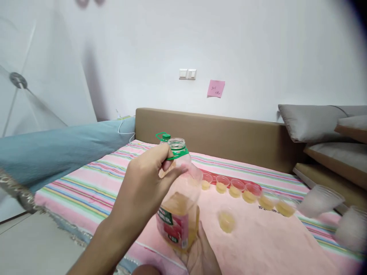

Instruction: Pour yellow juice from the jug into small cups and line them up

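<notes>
Head view. Bottle [185,194] up front, near ctr, abt upright w/ slight tilt, mouth uncapped, part-full of amber liq., red/pink fruit label facing cam. L hand [145,172] grasps it at green handle [180,154] by neck: fingers curled on the loop, thumb out over shoulder. R hand [197,254] cups it low, palm agst base; far fingers hidden, can't tell their exact grip.

2nd bottle [166,136] just behind, green cap on; mostly hidden by L hand + 1st bottle.

Pink mat [266,240] on striped sheet [94,177], R of bottle. Row of six clear cups [235,191] along its far side, each w/ a little pale yellow liq. Front cup [226,221] apart from row, nearer cam, same liq., blurred. Far R: two clear stacks [319,201], prob. cups, blurred; nearer one upright-ish, other tilted.

Behind: brown headboard [212,133], grey cushions [312,122] at R, pink note [216,88] on wall; writing too small to read surely.
</notes>
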The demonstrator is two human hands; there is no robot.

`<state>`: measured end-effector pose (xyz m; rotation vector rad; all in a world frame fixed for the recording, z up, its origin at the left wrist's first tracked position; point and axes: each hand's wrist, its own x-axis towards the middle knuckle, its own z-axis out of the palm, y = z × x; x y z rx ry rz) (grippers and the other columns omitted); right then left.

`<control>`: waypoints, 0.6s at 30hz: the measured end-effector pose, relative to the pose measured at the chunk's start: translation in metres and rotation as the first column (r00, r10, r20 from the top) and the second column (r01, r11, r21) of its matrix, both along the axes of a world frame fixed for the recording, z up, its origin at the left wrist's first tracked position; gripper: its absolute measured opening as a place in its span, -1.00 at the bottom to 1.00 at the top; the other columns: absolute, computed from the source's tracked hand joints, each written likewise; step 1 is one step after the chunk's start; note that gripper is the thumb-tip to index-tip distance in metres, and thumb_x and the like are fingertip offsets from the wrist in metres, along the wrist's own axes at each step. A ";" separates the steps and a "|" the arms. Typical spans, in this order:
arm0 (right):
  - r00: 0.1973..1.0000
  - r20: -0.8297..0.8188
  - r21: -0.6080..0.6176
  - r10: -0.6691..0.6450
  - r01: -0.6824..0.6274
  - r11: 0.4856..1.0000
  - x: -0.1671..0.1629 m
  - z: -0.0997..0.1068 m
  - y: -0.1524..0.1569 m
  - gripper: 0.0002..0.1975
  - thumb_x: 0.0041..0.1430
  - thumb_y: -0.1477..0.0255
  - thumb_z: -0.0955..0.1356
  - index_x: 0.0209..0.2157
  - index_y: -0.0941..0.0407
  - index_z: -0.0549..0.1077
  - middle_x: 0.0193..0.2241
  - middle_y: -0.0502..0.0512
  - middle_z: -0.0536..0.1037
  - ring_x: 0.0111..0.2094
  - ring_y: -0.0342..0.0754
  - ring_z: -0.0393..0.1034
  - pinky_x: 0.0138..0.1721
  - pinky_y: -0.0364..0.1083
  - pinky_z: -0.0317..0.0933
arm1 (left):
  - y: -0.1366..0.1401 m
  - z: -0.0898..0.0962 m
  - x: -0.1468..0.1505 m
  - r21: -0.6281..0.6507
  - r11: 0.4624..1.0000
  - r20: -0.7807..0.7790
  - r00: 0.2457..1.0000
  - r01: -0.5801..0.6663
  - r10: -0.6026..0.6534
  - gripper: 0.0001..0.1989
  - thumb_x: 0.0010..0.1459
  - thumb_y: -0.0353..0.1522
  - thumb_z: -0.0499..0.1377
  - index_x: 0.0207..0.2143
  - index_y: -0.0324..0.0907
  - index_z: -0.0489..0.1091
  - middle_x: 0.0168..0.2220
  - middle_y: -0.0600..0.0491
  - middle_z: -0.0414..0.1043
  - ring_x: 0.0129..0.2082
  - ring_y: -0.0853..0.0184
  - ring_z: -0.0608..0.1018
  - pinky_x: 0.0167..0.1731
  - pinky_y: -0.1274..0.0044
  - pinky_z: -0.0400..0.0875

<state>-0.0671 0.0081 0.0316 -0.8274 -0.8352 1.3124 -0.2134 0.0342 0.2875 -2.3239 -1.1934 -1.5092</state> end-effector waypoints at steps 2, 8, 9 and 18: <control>0.997 -0.073 0.014 0.032 -0.031 0.999 -0.017 0.000 0.019 -0.48 0.44 0.06 0.44 0.21 0.12 0.42 0.11 0.27 0.42 0.09 0.26 0.37 0.05 0.25 0.38 | 0.009 0.002 -0.009 0.031 0.999 -0.029 0.999 -0.028 0.029 -0.51 0.14 -0.52 0.38 -0.50 -0.12 0.05 -0.55 0.28 0.00 -0.56 0.47 0.11 -0.51 0.57 0.04; 0.955 -0.287 0.033 0.074 -0.067 0.997 -0.060 0.001 0.061 -0.22 -0.01 0.03 0.67 0.14 0.10 0.47 0.20 0.26 0.38 0.21 0.24 0.28 0.14 0.06 0.32 | 0.047 -0.005 -0.040 0.080 0.992 -0.065 0.992 -0.099 0.104 -0.49 0.12 -0.51 0.39 -0.50 -0.12 0.04 -0.54 0.27 0.02 -0.53 0.44 0.12 -0.47 0.55 0.04; 0.954 -0.289 0.050 0.082 -0.071 0.996 -0.066 0.002 0.065 -0.25 -0.02 0.05 0.68 0.10 0.11 0.50 0.18 0.26 0.40 0.21 0.24 0.28 0.14 0.04 0.32 | 0.053 -0.007 -0.045 0.077 0.991 -0.067 0.991 -0.112 0.117 -0.50 0.12 -0.50 0.39 -0.50 -0.12 0.04 -0.53 0.27 0.03 -0.52 0.44 0.13 -0.47 0.55 0.05; 0.957 -0.239 0.186 0.167 -0.124 0.975 -0.100 -0.003 0.085 -0.40 0.11 0.18 0.59 0.12 0.14 0.54 0.16 0.23 0.43 0.25 0.24 0.22 0.28 0.09 0.14 | 0.092 -0.032 -0.073 0.013 0.981 -0.074 0.978 -0.196 0.196 -0.50 0.12 -0.45 0.40 -0.49 -0.11 0.04 -0.52 0.26 0.06 -0.52 0.42 0.12 -0.45 0.53 0.03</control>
